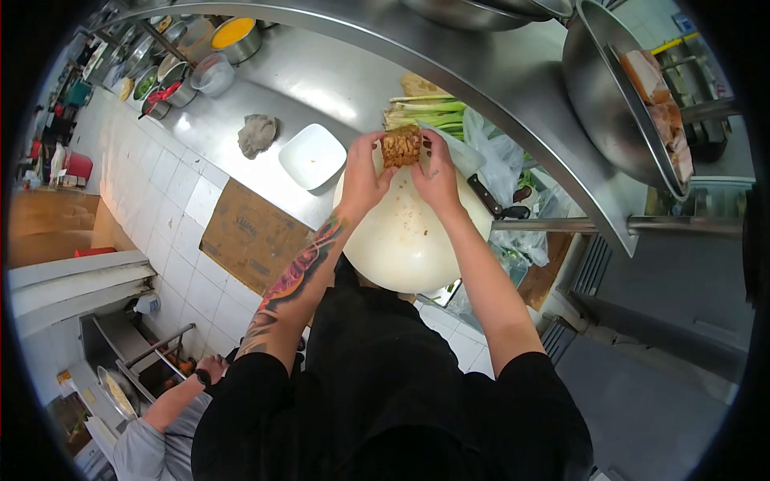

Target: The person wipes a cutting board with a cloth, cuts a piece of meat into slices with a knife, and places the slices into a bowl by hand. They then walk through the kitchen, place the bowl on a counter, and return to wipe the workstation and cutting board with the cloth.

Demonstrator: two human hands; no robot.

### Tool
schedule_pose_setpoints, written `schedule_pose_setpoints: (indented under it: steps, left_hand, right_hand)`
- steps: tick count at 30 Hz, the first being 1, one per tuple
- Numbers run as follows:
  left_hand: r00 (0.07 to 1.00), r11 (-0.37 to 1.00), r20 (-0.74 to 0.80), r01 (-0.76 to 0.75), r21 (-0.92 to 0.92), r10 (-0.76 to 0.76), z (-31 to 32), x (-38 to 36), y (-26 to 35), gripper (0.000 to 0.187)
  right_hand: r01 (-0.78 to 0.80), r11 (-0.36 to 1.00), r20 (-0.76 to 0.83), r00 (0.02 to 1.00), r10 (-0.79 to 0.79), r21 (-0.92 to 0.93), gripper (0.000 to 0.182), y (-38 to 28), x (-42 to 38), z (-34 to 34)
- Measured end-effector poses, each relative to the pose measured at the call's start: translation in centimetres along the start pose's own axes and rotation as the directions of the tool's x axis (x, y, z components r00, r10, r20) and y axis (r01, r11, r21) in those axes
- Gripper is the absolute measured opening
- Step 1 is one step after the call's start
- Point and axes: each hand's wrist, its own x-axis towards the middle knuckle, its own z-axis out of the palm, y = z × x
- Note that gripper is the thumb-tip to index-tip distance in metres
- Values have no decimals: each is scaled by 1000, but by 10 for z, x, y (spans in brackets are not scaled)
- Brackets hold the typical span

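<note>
Between my two hands is a browned, bumpy block of cooked meat (401,147) that looks like pork belly. My left hand (367,175) grips its left side, and my right hand (435,172) has fingers around its right side. Both hands are over the far part of a round white cutting board (401,248), which has small brown crumbs on it. A cleaver with a black handle (484,195) lies at the board's right edge, its blade partly behind my right hand. Another dark knife handle (516,212) is beside it. Left of the board stands a white square bowl (313,157).
A crumpled grey cloth (257,135) lies on the steel counter. Spring onions (425,112) and plastic bags (491,156) sit behind and right of the board. Overhead, a steel shelf (481,68) carries a large metal bowl (609,104). A co-worker's arm (178,401) shows at lower left.
</note>
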Motion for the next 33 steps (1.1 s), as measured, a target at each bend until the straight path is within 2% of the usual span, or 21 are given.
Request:
schedule_pose_setpoints:
  steps: [8,10,15,17,19,22,23,24,25,27,28,29,31,33]
  left_hand:
    - [992,995,-77,-103,11,104,10,-5,-4,80]
    - [994,984,-90,-70,-161,55,24,-9,-15,78]
    - [992,981,-123,-25,-193,1,23,-8,-16,76]
    - [991,980,-130,-41,-195,16,9,-6,-22,76]
    - [993,983,-116,-8,-185,-14,-18,-1,-27,77]
    - [998,980,-14,58,-192,-62,-79,9,-40,82]
    - [998,978,-4,61,-197,-63,-98,12,-50,82]
    - [992,982,84,111,-154,-99,-116,18,-61,82]
    - [976,982,168,154,-107,-135,-133,25,-73,82]
    - [966,987,231,142,-80,-121,-147,37,-119,82]
    - [916,981,355,191,28,-189,-154,43,-129,83]
    - [845,964,466,224,140,-264,-158,48,-142,84]
    - [828,973,511,200,118,-232,-150,52,-178,89]
    - [712,939,614,280,198,-342,-144,52,-187,74]
  right_hand:
    - [-39,984,6,999,38,175,71,7,-6,11]
    - [-51,979,-28,998,57,200,70,6,-7,17]
    - [-94,972,-92,989,116,213,71,-9,-5,28]
    - [-184,954,11,982,187,236,72,-22,-1,32]
    - [-196,957,28,981,194,213,74,-45,8,46]
    - [-207,954,31,978,206,217,72,-84,28,83]
    - [-330,924,119,943,312,193,70,-95,35,96]
    - [-444,882,200,889,411,159,68,-103,42,109]
    - [-447,881,191,889,417,154,68,-106,46,123]
    - [-524,851,241,822,517,-37,74,-95,49,159]
    - [-560,826,266,789,554,-63,86,-88,50,175]
    - [-563,824,259,787,559,-67,86,-77,48,190]
    - [-617,764,320,696,642,-188,91,-67,47,209]
    - [-640,741,331,667,667,-204,93,-62,43,215]
